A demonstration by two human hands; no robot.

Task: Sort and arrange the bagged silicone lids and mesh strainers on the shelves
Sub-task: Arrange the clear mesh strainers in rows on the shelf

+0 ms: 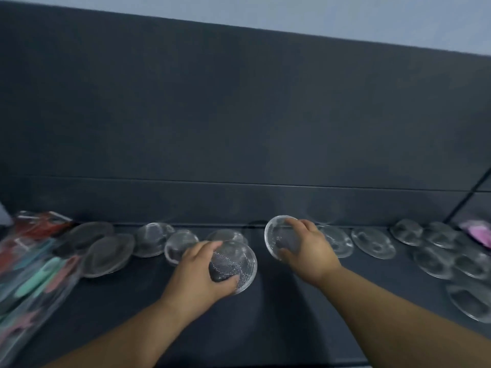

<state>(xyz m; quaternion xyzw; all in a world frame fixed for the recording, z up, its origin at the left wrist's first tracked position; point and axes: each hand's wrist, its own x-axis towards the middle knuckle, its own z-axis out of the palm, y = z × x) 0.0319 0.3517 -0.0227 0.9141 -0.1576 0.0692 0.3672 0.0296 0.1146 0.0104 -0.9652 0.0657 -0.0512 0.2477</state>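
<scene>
On the dark shelf (265, 328), the left hand (199, 272) closes its grip on a round mesh strainer (236, 264), thumb at the near rim and fingers curled over the far side. Whether this strainer touches the shelf cannot be told. Just to the right of it, the right hand (309, 252) grasps a second strainer (277, 235), held tilted on edge, with fingers over the top rim and the thumb under the lower rim. Behind the mesh strainer and to its left, a few clear strainers (152, 239) lie close together along the back panel (239, 115). Farther left of it sit two dark grey strainers (106, 251), overlapping. At the far left lies a clear bag (34, 266) with teal, pink and red pieces, too blurred to make out. Well to the right of the mesh strainer, past the right hand, more strainers (372, 243) are spread over the shelf, some overlapping, and a pink item (478, 232) shows at the edge.
</scene>
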